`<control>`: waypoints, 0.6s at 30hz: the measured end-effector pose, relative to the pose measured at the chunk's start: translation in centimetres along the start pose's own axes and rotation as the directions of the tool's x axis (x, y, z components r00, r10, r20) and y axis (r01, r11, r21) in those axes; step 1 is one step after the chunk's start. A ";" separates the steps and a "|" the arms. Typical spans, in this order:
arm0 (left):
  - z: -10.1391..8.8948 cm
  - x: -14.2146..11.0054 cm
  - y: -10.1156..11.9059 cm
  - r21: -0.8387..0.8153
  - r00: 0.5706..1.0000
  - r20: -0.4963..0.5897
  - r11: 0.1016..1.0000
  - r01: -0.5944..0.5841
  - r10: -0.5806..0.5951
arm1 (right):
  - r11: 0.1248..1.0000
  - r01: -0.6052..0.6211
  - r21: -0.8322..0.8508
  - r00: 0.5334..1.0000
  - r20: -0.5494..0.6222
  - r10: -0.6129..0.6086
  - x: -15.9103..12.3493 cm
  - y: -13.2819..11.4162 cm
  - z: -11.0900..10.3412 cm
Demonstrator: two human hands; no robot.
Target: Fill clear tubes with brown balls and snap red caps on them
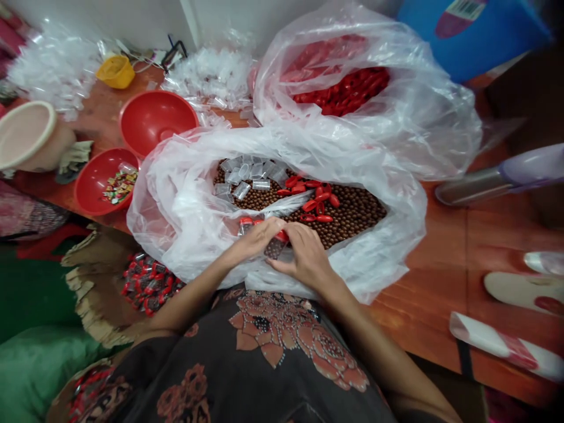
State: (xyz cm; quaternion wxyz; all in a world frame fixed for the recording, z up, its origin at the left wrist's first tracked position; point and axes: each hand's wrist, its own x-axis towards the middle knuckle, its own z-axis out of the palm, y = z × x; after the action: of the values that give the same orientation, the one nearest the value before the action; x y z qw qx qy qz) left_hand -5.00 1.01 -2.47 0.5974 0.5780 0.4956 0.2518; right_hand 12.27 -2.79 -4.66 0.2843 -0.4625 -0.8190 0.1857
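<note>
My left hand (261, 236) and my right hand (306, 254) meet over the near edge of an open plastic bag. Between them is a small clear container (275, 249) with brown balls inside and a red cap at its top. The left fingers press at the cap, and the right fingers and thumb close round its side. Just left of it lie more red-capped containers (245, 225). Brown balls (352, 211) fill the bag (176, 200), with clear empty containers (251, 176) and loose red caps (319, 197) on top of them.
Behind stands a second bag (423, 117) of red caps. Left are two red bowls (158, 120), one holding small colourful pieces (118, 187), a pale tub (26, 138) and a yellow bowl (116, 71). A cardboard box (94, 282) of filled containers sits low left; rolls (506, 346) lie right.
</note>
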 end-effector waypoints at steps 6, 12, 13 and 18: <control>-8.8 4.4 0.3 0.832 0.959 -0.162 0.554 0.005 0.234 | 1.000 0.002 0.017 0.982 0.189 -0.005 1.4 -2.2 2.3; -10.7 7.3 -0.9 0.885 0.984 -0.167 0.449 0.124 0.057 | 0.989 -0.130 -0.072 0.990 0.053 0.134 0.9 2.4 0.7; -10.9 7.2 -1.0 0.850 0.984 -0.163 0.516 0.106 0.067 | 0.975 -0.188 -0.121 0.981 0.036 0.193 0.6 3.7 0.0; -9.7 5.5 0.1 0.425 0.998 -0.039 0.905 -0.034 0.056 | 0.881 -0.352 -0.318 0.929 -0.005 0.369 -1.2 8.0 -3.4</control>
State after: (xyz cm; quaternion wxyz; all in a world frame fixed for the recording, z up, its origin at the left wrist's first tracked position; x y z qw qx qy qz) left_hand -11.39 10.14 -2.52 0.4390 0.6987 0.5399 0.1663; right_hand 20.10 0.34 -6.95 0.1448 -0.6405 -0.7452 0.1160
